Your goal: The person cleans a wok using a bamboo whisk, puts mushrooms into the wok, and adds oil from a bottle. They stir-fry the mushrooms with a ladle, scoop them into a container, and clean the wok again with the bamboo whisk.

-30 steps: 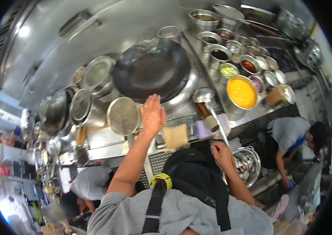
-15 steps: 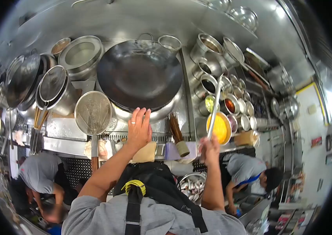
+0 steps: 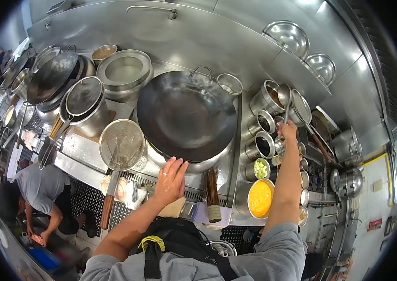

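My right hand (image 3: 288,131) is closed round the handle of a steel ladle (image 3: 284,95). The ladle's bowl is at the rim of a tall steel pot (image 3: 258,100) at the back right. My left hand (image 3: 171,180) lies with fingers stretched out, fingertips right at the near rim of a big dark wok (image 3: 187,117). Inside, the wok shows only its bare, slightly shiny surface. Below my right forearm stands a pot of yellow-orange liquid (image 3: 260,199), with a container of chopped green pieces (image 3: 261,168) behind it.
A mesh skimmer (image 3: 122,144) and a bamboo brush (image 3: 213,196) lie at the front of the stove. Stacked steel bowls (image 3: 124,70) and a second wok (image 3: 53,77) stand to the left. A co-worker (image 3: 44,187) bends down at the lower left.
My right hand has moved forward and right with the ladle, from beside the yellow-orange pot to the back containers. My left hand stays at the wok's rim. The camera view has shifted.
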Demonstrator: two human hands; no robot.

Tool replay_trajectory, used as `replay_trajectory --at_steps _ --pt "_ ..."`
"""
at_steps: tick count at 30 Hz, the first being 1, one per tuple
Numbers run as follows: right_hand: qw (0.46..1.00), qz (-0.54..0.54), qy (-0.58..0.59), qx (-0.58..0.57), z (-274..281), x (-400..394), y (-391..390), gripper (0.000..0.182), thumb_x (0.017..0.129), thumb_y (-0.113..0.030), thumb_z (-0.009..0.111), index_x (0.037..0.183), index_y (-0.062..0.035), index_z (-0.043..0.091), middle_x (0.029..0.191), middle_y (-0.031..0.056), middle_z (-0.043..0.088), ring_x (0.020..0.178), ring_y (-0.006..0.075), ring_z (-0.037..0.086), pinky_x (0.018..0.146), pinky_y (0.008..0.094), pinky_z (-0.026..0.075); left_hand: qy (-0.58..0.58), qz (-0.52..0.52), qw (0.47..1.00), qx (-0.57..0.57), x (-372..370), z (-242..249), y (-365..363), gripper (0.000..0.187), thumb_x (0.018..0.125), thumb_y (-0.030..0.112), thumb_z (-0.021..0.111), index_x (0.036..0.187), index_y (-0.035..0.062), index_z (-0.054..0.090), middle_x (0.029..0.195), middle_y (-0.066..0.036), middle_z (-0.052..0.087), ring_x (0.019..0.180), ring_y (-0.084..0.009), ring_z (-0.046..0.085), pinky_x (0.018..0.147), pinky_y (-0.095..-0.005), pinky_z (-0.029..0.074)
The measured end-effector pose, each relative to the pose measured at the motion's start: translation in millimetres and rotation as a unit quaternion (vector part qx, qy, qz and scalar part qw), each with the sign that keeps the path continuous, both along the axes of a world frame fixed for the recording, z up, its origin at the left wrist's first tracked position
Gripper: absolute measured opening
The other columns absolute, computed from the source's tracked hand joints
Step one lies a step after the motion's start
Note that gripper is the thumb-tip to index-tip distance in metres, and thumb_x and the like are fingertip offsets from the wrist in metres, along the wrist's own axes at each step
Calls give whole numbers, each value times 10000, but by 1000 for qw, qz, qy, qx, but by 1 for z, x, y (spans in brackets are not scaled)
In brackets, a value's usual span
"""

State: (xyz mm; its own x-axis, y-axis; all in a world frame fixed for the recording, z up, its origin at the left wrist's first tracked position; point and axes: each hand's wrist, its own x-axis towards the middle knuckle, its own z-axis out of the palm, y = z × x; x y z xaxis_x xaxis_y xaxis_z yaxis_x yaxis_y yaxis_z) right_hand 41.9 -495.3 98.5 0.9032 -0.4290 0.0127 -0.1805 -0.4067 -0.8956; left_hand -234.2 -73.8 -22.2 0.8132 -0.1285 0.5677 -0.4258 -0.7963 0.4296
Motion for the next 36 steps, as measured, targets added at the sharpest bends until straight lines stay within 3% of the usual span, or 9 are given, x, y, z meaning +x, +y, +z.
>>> replay_trajectory --at_steps 1,5,12,16,18,21,26,29,36 --pt "1000 -10 -6 -2 -3 8 -2 316 820 -24 581 1127 43 547 691 65 604 499 132 545 427 262 440 -1 1 1000 -2 -1 0 0 606 755 76 645 1345 30 511 1332 -160 490 1293 -366 433 946 -453 426" --pt "923 -32 -4 383 8 24 -18 64 901 -52 554 948 -10 566 749 92 618 530 143 551 420 265 442 -4 -2 1000 -1 -2 -2 1 612 755 79 644 1350 35 508 1345 -157 485 1303 -365 426 948 -457 425" --pt "752 137 -136 630 29 -66 28 147 921 -70 573 966 65 539 733 68 562 576 115 532 480 215 452 5 -18 1000 -3 -4 -1 5 640 754 84 643 1370 26 480 1374 -172 458 1320 -387 406 957 -461 423" --pt "639 200 -65 740 38 -150 94 198 940 -94 566 1001 91 530 717 51 542 573 115 532 482 230 470 15 -45 999 -7 -6 3 10 685 738 61 646 1391 12 445 1384 -197 442 1328 -423 394 983 -472 420" --pt "652 182 -27 735 35 -169 127 170 938 -80 567 976 85 554 769 90 585 583 129 552 485 234 479 5 -49 999 8 -8 4 14 690 736 70 646 1394 17 445 1395 -186 439 1335 -403 392 939 -460 438" --pt "675 200 45 708 25 -169 158 114 928 -62 577 962 46 584 855 135 621 577 144 568 475 241 488 -8 -51 998 32 -11 5 20 700 725 79 644 1396 23 451 1420 -170 431 1353 -362 385 878 -450 469" --pt "920 125 -12 372 -23 -225 237 506 837 -20 642 1309 -25 459 753 64 618 464 124 538 372 259 463 35 -72 995 52 -16 6 30 763 724 69 649 1440 19 390 1497 -178 342 1419 -363 296 915 -495 466" --pt "945 169 35 278 -43 -269 250 786 810 22 615 1508 3 254 737 57 611 468 120 537 380 258 444 63 -91 992 53 -19 4 34 797 730 58 647 1466 21 344 1545 -177 266 1461 -361 218 958 -515 451" --pt "954 256 33 -156 -99 -309 232 687 831 -47 601 1483 -55 387 696 46 605 492 108 535 455 272 426 64 -122 990 28 -19 -2 44 717 762 85 635 1433 16 395 1550 -193 289 1456 -385 235 1048 -501 410"
